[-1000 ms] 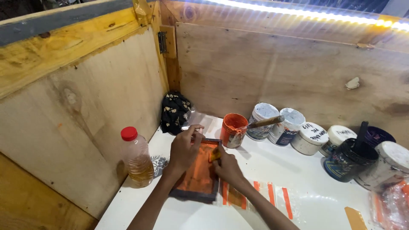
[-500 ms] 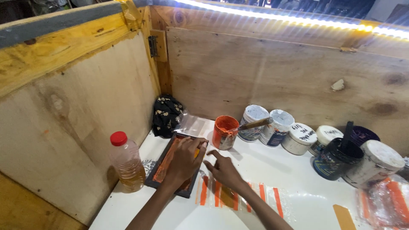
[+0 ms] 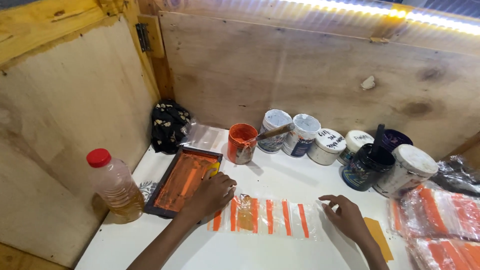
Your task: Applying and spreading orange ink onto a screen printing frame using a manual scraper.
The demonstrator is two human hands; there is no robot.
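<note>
The clear plastic bag (image 3: 265,216) lies flat on the white table (image 3: 280,177), its long axis running left to right, its orange stripes crossing it front to back. Left hand (image 3: 210,194) rests on the right edge of the dark-framed printing screen (image 3: 182,181) and over the bag's left end — fingers curled around a yellow-handled tool (image 3: 213,169), only partly visible. Right hand (image 3: 346,218) sits loosely open, fingertips touching the bag's right end, holding nothing. The screen's mesh is smeared orange, and it tilts away toward the back left. Behind it, an open orange paint pot (image 3: 241,143) with a stick (image 3: 274,132) leaning out to the right. Further right, a row of lidded white tubs (image 3: 305,135) and an open dark pot (image 3: 365,167). At the left, a red-capped plastic bottle (image 3: 115,186) holds amber liquid. Rough plywood walls (image 3: 300,75) all round.
</note>
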